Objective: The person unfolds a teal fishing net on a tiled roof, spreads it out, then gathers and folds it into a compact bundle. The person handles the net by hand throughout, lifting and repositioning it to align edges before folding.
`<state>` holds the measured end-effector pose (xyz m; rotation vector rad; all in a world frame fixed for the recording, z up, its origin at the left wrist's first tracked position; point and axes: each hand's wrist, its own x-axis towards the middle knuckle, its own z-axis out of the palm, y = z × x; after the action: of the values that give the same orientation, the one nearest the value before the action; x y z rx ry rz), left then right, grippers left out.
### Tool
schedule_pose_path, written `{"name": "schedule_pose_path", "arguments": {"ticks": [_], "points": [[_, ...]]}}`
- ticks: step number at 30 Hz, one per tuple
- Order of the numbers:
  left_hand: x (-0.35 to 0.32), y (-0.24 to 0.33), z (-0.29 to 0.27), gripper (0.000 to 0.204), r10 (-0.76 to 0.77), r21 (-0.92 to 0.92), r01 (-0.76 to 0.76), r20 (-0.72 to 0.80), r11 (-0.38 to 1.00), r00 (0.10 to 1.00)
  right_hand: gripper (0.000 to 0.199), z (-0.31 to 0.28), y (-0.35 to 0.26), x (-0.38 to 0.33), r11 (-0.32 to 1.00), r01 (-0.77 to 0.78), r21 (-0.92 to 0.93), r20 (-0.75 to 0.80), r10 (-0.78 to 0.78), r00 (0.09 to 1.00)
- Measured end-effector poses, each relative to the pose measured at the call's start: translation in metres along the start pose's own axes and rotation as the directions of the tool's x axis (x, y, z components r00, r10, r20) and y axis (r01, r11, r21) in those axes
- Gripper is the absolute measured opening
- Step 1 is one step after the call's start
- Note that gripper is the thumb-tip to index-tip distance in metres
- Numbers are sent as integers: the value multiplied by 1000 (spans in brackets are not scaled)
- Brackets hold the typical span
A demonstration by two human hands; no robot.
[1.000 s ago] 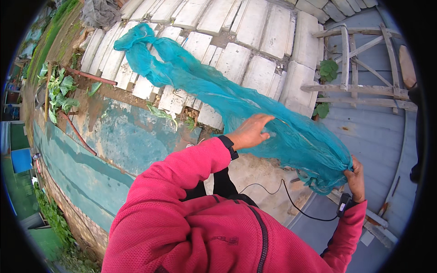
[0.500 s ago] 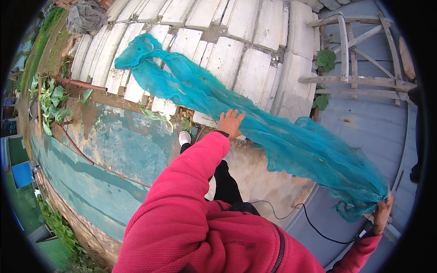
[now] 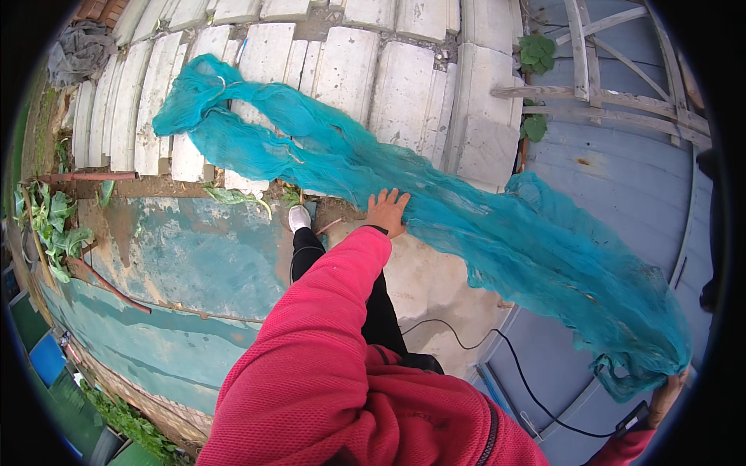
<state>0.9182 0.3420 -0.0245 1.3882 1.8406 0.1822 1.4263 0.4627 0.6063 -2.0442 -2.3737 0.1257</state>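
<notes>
A long teal mesh net [image 3: 458,210] stretches in loose folds from the far left to the near right. Its far end lies bunched in a loop on the pale concrete slabs. My left hand [image 3: 387,212] is at the net's near edge around mid-length, palm down with fingers spread; whether it presses on the mesh I cannot tell. At the far right, my right hand [image 3: 668,396] grips the gathered near end of the net, its fingers partly hidden behind the mesh.
Concrete slabs [image 3: 334,78] lie in rows with gaps between them. A wooden frame [image 3: 594,101] rests on grey-blue sheeting [image 3: 622,167] at the right. A black cable [image 3: 528,380] runs near my right arm. Leafy plants [image 3: 58,217] and a worn green panel [image 3: 210,248] are at the left.
My right hand has moved outward to the right and nearer me with the net's end. The left hand stays spread at the net's edge. The whole view has shifted.
</notes>
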Motion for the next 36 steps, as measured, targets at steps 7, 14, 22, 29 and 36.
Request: {"name": "schedule_pose_path", "arguments": {"ticks": [7,14,22,29,36], "points": [[0,-23,-19,50,32,-53,-35,-66,998,997,43,-26,46,-37,936,-214,278,-158,264,952],[-67,-94,-118,31,102,-229,-193,-359,954,928,43,27,124,-48,932,-245,268,-148,291,945],[-19,-130,-115,28,251,314,-240,6,919,968,42,28,128,-63,949,-292,-116,-134,276,952],[74,-120,-104,38,60,376,-34,-58,926,997,35,0,139,-115,773,-399,494,-240,562,792],[120,-85,-73,84,-2,332,-31,100,943,995,34,-48,144,-180,814,-332,-478,-221,254,942]]}}
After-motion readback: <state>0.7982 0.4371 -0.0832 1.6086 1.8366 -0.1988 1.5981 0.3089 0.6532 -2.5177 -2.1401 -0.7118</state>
